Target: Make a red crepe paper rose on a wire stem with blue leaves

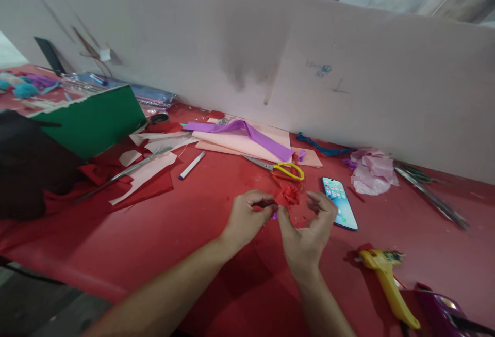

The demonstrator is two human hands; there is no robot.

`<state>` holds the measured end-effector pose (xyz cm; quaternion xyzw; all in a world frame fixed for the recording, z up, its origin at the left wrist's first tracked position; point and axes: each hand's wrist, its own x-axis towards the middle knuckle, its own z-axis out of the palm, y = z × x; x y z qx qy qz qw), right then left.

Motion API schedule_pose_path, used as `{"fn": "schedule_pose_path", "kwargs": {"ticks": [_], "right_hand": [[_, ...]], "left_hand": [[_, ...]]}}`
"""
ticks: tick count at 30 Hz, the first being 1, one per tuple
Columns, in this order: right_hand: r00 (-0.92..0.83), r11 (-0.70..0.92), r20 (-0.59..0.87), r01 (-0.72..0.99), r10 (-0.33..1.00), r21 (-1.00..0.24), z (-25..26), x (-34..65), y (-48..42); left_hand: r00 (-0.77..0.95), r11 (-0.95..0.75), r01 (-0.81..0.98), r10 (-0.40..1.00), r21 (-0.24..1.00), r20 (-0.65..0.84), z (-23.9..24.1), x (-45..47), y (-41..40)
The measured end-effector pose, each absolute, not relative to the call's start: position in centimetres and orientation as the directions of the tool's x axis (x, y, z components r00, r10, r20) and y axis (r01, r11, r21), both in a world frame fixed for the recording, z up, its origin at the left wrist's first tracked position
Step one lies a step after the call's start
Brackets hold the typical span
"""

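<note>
Both my hands meet over the red table (154, 234), working a small red crepe-paper flower (288, 195). My left hand (247, 218) pinches the flower's left side, fingers curled closed on it. My right hand (309, 231) grips the flower from below with thumb and curled fingers, a bit of purple showing under it. Scissors with yellow handles (284, 168) lie just behind the flower. A phone (340, 203) with a lit screen lies to the right of my right hand.
A yellow glue gun (389, 283) lies at the front right beside a purple object (441, 311). Pink and purple paper sheets (247, 141), a white marker (192, 165), red paper scraps (127, 177), a green board (91, 120) and wire stems (429, 195) lie along the white partition (270, 58).
</note>
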<state>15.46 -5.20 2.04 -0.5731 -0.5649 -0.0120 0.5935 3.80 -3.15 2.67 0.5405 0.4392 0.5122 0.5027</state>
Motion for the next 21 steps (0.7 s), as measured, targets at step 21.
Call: {"fn": "schedule_pose_path", "kwargs": {"ticks": [21], "right_hand": [[0.138, -0.021, -0.109, -0.526, 0.984, -0.850, 3.7, 15.7, -5.4]], "left_hand": [[0.350, 0.297, -0.644, 0.934, 0.705, -0.074, 0.5, 3.8, -2.1]]}}
